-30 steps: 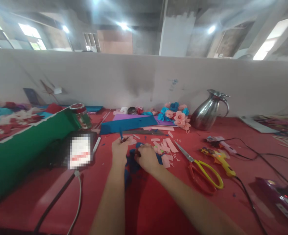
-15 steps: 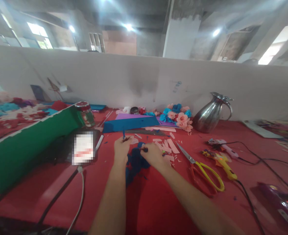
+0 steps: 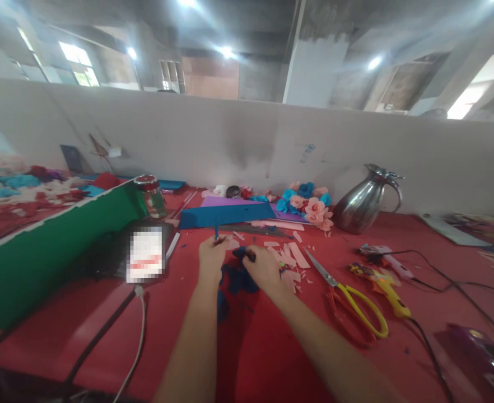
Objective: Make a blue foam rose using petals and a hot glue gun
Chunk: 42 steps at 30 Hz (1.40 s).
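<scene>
My left hand (image 3: pixel 211 258) is closed in a pinch on a thin blue stick (image 3: pixel 216 232) that points upward. My right hand (image 3: pixel 265 267) is closed on a bunch of dark blue crepe paper (image 3: pixel 235 278), which lies between both hands on the red table (image 3: pixel 255 347). Pink paper strips (image 3: pixel 291 256) lie scattered just right of my right hand.
Yellow-handled scissors (image 3: pixel 354 302) and a yellow glue gun (image 3: pixel 385 286) with its cord lie to the right. A steel jug (image 3: pixel 364 198) and paper flowers (image 3: pixel 308 204) stand at the back. Blue and purple sheets (image 3: pixel 225 212), a glass jar (image 3: pixel 150 196), a green roll (image 3: pixel 49 246) and a phone (image 3: pixel 146 254) lie left.
Both hands stayed together on the blue paper, with the right hand's fingers shifting slightly on it. The view tilted a little, so everything sits slightly lower and further right in the picture.
</scene>
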Each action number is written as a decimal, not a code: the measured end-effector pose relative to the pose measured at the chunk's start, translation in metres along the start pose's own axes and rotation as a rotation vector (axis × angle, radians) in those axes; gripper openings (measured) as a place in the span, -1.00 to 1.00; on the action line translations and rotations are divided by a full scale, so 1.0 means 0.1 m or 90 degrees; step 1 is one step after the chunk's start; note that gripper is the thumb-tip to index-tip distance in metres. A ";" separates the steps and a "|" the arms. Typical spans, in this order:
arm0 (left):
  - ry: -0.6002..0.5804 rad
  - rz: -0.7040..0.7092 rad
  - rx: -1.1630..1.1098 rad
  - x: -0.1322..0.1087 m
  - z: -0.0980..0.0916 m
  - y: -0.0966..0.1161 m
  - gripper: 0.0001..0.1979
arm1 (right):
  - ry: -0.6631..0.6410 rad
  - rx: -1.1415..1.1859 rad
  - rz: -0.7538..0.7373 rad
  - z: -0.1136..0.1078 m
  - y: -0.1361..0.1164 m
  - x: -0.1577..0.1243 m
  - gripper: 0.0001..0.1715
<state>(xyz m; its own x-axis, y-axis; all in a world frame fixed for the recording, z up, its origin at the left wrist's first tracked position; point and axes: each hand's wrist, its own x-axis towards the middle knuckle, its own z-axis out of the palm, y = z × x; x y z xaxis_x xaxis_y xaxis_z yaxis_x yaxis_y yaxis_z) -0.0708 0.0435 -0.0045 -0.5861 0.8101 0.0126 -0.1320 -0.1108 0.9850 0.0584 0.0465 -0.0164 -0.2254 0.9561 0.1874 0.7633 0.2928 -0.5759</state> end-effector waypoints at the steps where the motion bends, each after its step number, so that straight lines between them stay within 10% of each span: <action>1: -0.003 -0.005 0.005 0.00 0.00 0.00 -0.88 | 0.016 0.067 0.025 0.00 0.04 0.03 -0.76; 12: -0.190 -0.019 0.053 -0.12 0.15 -0.03 -0.74 | 0.057 0.649 0.100 -0.09 0.21 0.06 -0.74; 24: -0.272 -0.016 0.105 -0.19 0.22 -0.05 -0.82 | 0.033 0.644 0.151 -0.46 0.40 -0.13 -0.67; 42: -0.433 -0.046 0.069 -0.38 0.40 -0.09 -0.68 | 0.087 0.680 0.114 -0.43 0.53 -0.27 -0.77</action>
<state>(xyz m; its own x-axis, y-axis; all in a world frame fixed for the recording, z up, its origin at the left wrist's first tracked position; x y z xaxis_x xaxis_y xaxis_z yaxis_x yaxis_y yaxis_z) -0.0153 0.0364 -0.0071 0.0577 0.9982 0.0170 -0.0498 -0.0141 0.9987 0.1310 0.0354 -0.0177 -0.0438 0.9958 0.0807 -0.1560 0.0730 -0.9850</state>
